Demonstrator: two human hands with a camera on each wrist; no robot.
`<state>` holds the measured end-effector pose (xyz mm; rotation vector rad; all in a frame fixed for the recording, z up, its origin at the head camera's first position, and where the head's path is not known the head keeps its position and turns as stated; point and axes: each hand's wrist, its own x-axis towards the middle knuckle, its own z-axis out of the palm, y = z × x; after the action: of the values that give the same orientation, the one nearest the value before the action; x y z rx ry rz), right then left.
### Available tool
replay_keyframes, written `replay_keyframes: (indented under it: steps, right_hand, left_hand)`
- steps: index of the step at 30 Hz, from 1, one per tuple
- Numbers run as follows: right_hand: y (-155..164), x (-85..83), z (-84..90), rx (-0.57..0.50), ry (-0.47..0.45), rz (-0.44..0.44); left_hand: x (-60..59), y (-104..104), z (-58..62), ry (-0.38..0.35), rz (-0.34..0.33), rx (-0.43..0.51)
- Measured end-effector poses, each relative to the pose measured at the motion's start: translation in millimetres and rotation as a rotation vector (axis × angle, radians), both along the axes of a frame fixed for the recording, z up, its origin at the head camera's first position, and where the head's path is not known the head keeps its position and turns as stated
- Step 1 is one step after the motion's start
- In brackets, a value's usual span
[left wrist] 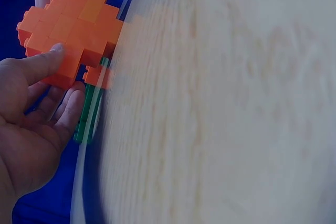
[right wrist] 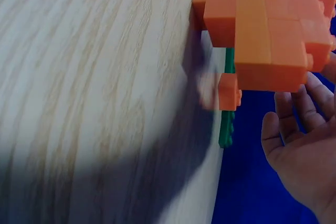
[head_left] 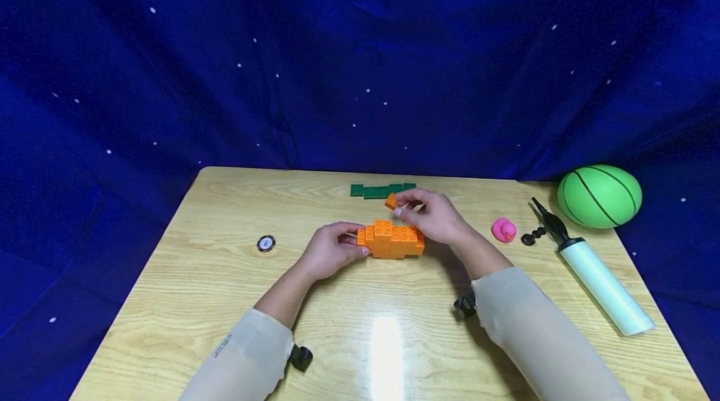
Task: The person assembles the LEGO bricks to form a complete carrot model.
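Observation:
An orange stepped structure of toy building bricks (head_left: 388, 242) stands between the two hands. My left hand (head_left: 332, 251) grips its left end, the thumb on the front face and the fingers behind, as the left wrist view shows. Behind the structure, a small orange brick (right wrist: 228, 92) lies on the table in front of a low green row of bricks (head_left: 377, 192). In the head view, my right hand (head_left: 433, 217) reaches over the structure's right end, its thumb and index fingertip right at the small brick. Loosely bent right fingers (right wrist: 289, 121) appear apart from that brick in the right wrist view.
A black-and-white round chip (head_left: 266, 243) lies to the left. On the right are a pink rubber duck (head_left: 504, 230), a small black piece (head_left: 529, 239), a hand pump (head_left: 602, 285) and a green ball (head_left: 599, 197). A blue curtain (head_left: 360, 64) hangs behind the wooden table (head_left: 197, 301).

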<state>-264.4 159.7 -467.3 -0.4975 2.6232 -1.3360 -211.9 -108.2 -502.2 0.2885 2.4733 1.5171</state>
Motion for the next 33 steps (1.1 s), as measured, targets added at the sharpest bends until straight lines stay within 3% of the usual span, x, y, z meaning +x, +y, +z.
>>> replay_keyframes:
  steps: [19,26,33]
  right_hand:
    - [-15,-25.2,-17.8,0.129,0.029,-0.074]
    - [-15,-30.9,-24.7,0.198,0.082,-0.058]
    - [-15,-36.6,-30.5,0.245,0.055,-0.045]
  left_hand:
    - [0.9,-1,1.1,0.009,-0.016,0.043]
    - [0.0,-2,-2.2,0.02,-0.021,0.043]
    - [0.0,-1,-0.9,0.01,-0.019,0.053]
